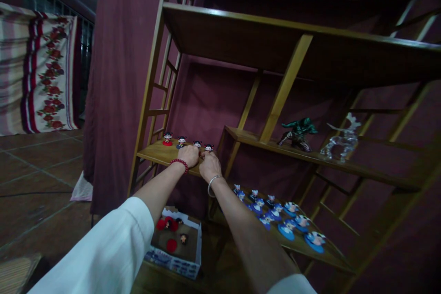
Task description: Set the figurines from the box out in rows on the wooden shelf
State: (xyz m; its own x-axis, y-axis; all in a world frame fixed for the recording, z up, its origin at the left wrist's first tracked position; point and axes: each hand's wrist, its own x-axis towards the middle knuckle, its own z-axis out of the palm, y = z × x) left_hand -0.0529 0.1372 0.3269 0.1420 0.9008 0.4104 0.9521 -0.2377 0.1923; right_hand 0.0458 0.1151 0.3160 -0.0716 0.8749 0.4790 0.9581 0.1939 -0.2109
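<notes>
Several small black-haired doll figurines stand in a row on the left wooden shelf (155, 154). The leftmost figurine (167, 138) has a red base, and the second figurine (181, 141) has a dark one. My left hand (189, 156), with a red bead bracelet, is closed at the third figurine (197, 144), its fingertips mostly hidden. Right beside it, my right hand (210, 166), wearing a silver bangle, has its fingers drawn together at the base of the fourth figurine (208, 147). The two hands nearly touch.
Below sits an open cardboard box (199, 250) holding red discs (171, 245) and dark-haired figurines (183, 239). A lower shelf at right bears several blue-based figurines (286, 229). A green ornament (299, 133) and clear deer (344, 140) stand on the middle shelf. A curtain (117, 92) hangs left.
</notes>
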